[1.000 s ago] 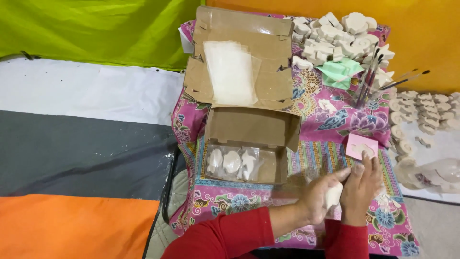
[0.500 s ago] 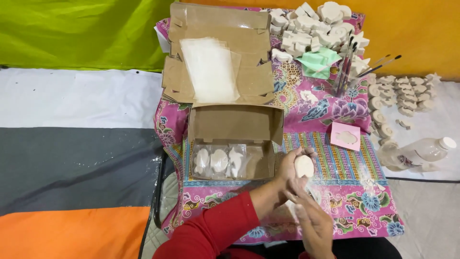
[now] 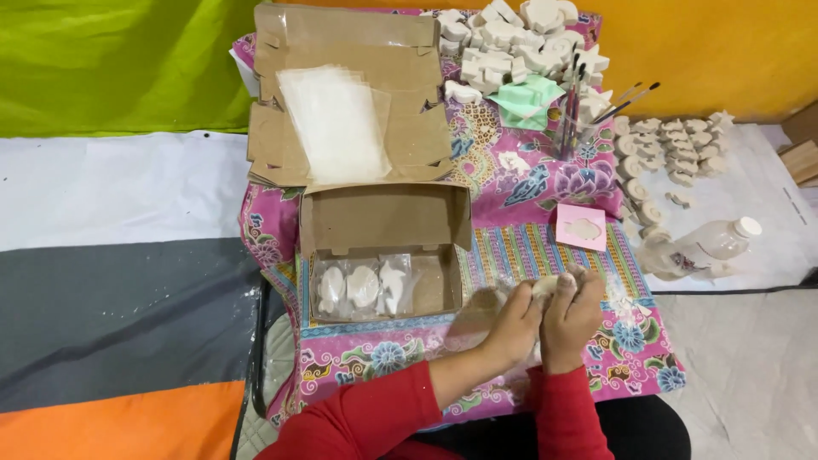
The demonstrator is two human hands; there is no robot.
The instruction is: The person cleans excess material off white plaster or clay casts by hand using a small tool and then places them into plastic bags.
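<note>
Home craft workspace: plaster figurines [image 3: 520, 34], paintbrushes [image 3: 626, 98], packing boxes [image 3: 383, 247].

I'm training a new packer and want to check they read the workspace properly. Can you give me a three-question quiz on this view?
1. True or false: the open cardboard box nearest the hands already holds bagged white figures.
2. What do the left hand and right hand hold together? A) a paintbrush B) a small pale piece C) a bottle
3. What lies on the flattened cardboard at the far end of the table?

Key:
1. True; three lie side by side in it.
2. B
3. A stack of clear plastic bags.
</note>
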